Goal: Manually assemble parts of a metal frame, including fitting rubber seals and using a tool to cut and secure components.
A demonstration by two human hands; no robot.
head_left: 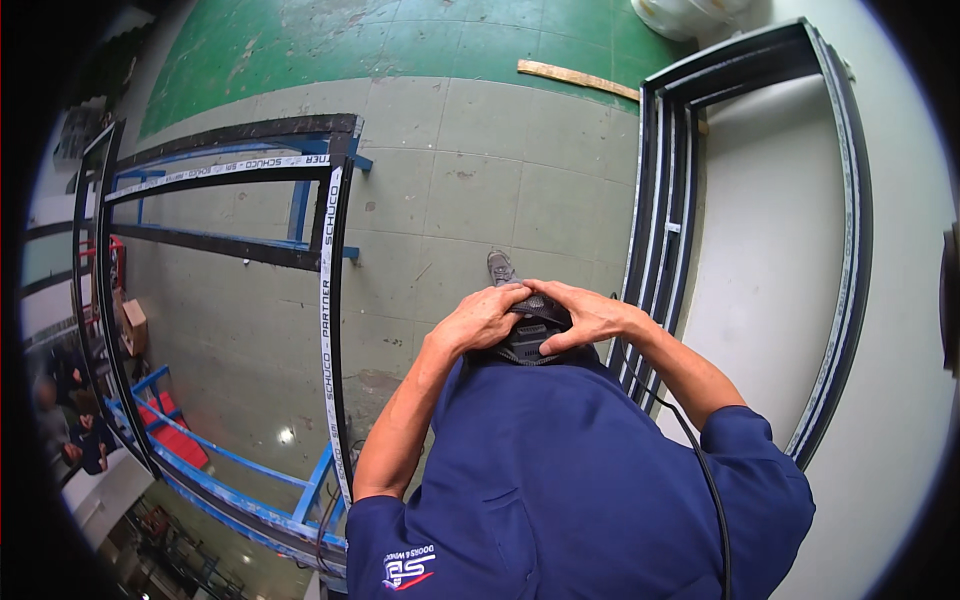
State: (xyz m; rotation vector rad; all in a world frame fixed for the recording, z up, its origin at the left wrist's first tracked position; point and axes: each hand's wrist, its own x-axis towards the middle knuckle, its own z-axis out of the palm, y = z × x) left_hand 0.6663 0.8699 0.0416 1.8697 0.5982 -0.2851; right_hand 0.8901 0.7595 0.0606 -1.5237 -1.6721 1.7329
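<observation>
At waist level, left hand and right hand curl fingers around a black pouch, dark frame off right.

Worker in a navy shirt, left hand and right hand gripping a black pouch at the waist, taped dark frame at left, another dark frame beside a pale wall at right.
</observation>
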